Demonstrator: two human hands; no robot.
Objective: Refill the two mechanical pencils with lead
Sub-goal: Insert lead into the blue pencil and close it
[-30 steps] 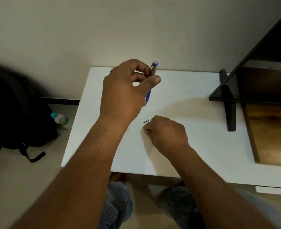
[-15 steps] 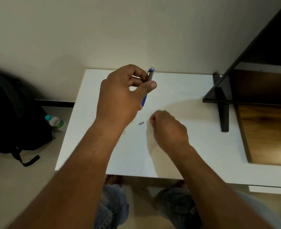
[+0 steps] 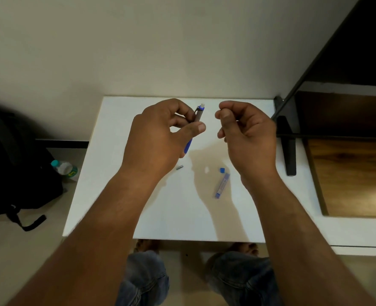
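My left hand [image 3: 158, 138] grips a mechanical pencil [image 3: 197, 115] upright above the white table [image 3: 120, 173]; it has a grey barrel, a blue lower grip and a white eraser on top. To the pencil's right, at the same height, my right hand [image 3: 246, 133] is raised with fingers curled and thumb pressed to forefinger; I see nothing between them. A blue lead case [image 3: 222, 185] lies on the table with its blue cap [image 3: 222, 170] off beside it. A small metal cap [image 3: 179, 167] and a tiny white piece [image 3: 207, 170] lie nearby. I see only one pencil.
A black monitor stand [image 3: 289, 146] rises at the table's right, next to a wooden surface [image 3: 355, 177]. A black backpack [image 3: 17, 164] and a bottle [image 3: 64, 168] sit on the floor at the left. My knees show under the table's front edge.
My right hand left the table beside the small metal cap and rose level with the pencil top. The lead case and its cap are now uncovered. My left hand still holds the pencil.
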